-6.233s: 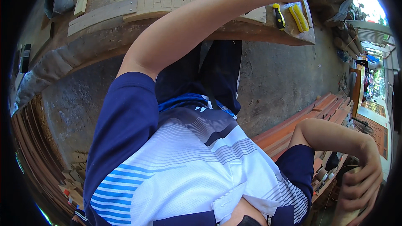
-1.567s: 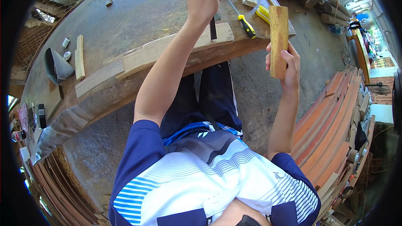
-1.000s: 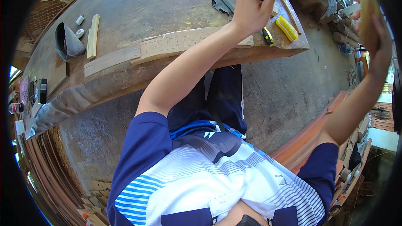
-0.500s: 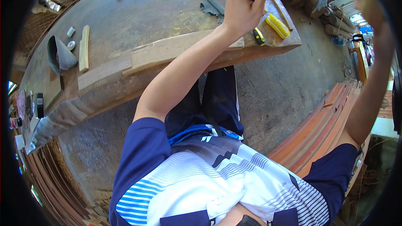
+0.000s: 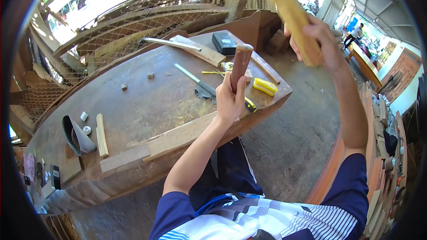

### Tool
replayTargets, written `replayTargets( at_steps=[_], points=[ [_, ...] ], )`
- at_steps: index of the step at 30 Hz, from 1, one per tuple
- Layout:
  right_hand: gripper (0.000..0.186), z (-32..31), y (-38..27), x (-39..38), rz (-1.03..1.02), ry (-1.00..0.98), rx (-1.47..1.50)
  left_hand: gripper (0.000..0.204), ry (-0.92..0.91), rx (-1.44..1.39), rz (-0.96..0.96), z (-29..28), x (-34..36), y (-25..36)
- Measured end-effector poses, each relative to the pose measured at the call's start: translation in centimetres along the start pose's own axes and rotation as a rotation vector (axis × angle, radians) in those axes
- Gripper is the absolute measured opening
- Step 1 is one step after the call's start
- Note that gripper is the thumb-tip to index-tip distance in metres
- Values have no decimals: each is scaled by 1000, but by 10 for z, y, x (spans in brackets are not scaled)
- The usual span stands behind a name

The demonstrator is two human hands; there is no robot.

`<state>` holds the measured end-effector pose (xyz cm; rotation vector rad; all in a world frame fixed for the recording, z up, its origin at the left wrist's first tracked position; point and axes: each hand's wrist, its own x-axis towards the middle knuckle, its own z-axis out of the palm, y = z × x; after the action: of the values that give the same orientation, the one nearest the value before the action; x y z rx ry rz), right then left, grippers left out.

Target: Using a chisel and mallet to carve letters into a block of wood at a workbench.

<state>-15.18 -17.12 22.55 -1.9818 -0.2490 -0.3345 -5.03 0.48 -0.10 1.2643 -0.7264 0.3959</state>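
My left hand (image 5: 231, 106) is wrapped round a dark brown wooden handle (image 5: 242, 60) over the table's right part, its rounded top pointing up. Whatever lies below the handle is hidden by my fist. Higher up to the right, my right hand (image 5: 324, 44) grips a thick yellowish wooden bar (image 5: 291, 13), raised and tilted, its far end slightly blurred. The bar and the handle are apart. Beside my left hand lie a yellow brush (image 5: 265, 86) and a yellow-and-black tool (image 5: 250, 105), partly covered by the hand.
The worktable (image 5: 142, 106) carries a long pale strip (image 5: 189, 74), a black box (image 5: 223, 43), flat boards (image 5: 178, 135), a wood stick (image 5: 102, 135) and a curled grey sheet (image 5: 78, 135). Wire netting (image 5: 147, 31) runs behind. Reddish planks (image 5: 329, 173) lie at right.
The view has tilted up, showing the table's far side and the netting. My right hand has come inward from the right rim, and its wooden bar now shows clearly. My left hand keeps its grip.
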Motion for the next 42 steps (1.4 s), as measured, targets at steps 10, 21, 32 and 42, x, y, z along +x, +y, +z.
replayTargets(
  at_steps=[10, 21, 32, 42],
  points=[
    [51, 25, -18, 10, -61, 136, -185, 22, -28, -15, -39, -3, 4, -8],
    [44, 42, -13, 12, -83, -242, -990, 26, -23, -16, -33, -3, 3, -2],
    [47, 22, -20, 9, 73, 91, -522, 23, -43, -12, -24, -3, 0, -1],
    [47, 23, -2, -11, -63, 231, -505, 23, -44, -40, -26, 2, -5, -1]
  ],
)
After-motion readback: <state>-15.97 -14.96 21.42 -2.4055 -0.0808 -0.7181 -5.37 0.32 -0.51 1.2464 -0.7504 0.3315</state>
